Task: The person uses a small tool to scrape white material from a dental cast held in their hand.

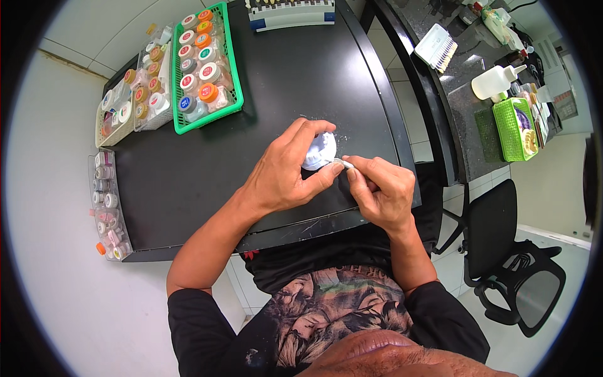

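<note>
Over the black table, my left hand (282, 163) curls round a white plaster dental model (321, 151), its index finger across the top and its thumb along the near side. My right hand (386, 188) pinches a small, slim whitish tool (347, 164) between thumb and fingertips. The tool's far end meets the near right edge of the model, close to my left thumb; its exact kind is too small to tell. White dust (342, 137) lies on the table just beyond the model.
At the far left stands a green basket (235, 81) of capped jars, beside paler baskets and a clear rack (103, 188) of small pots. A tooth shade guide (292, 22) lies at the back. To the right are a counter with a squeeze bottle (493, 83), a lime basket (512, 135), and an office chair (493, 217).
</note>
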`<state>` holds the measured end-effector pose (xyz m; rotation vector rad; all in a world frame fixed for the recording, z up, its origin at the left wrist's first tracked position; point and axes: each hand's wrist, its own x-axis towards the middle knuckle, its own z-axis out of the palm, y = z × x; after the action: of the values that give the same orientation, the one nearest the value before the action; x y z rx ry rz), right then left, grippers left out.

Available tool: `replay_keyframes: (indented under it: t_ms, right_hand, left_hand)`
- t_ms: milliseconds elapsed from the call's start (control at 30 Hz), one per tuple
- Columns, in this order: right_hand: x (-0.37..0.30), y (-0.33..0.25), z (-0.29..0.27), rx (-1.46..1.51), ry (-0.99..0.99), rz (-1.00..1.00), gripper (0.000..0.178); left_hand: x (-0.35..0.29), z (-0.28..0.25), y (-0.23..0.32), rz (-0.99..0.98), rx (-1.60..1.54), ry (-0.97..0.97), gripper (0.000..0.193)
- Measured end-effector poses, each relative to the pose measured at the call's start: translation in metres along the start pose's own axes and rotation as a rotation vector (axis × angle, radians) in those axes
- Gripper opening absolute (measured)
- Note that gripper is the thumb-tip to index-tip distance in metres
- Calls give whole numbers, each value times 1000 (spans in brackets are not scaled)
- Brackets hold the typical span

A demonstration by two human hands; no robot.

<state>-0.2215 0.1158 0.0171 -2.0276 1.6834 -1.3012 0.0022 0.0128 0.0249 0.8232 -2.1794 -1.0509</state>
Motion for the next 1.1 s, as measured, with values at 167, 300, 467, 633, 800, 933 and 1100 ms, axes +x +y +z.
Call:
replay_keyframes:
  t_ms: [167,300,467,633,800,933,1100]
  right_hand:
    - [-1,-1,2,6,14,19,18]
    - [-1,-4,3,-6,45,56,19]
    - [1,-5,3,-97,86,104,24]
    - [-2,0,7,-189,139,10,24]
    - [1,-5,5,-170,89,59,20]
    - [-1,-6,3,-202,64,53,18]
    - [-4,-5,0,-207,71,61,16]
  left_hand:
    - [0,-1,2,-28,10,-23,57]
    - [2,0,1,-56,2,-24,60]
    - [2,-6,-11,47,86,10,70]
    - [6,-11,-23,111,210,54,79]
    - [7,-16,-23,64,206,93,89]
    - [11,-19,-25,86,220,95,90]
    - [10,-22,-27,17,194,35,95]
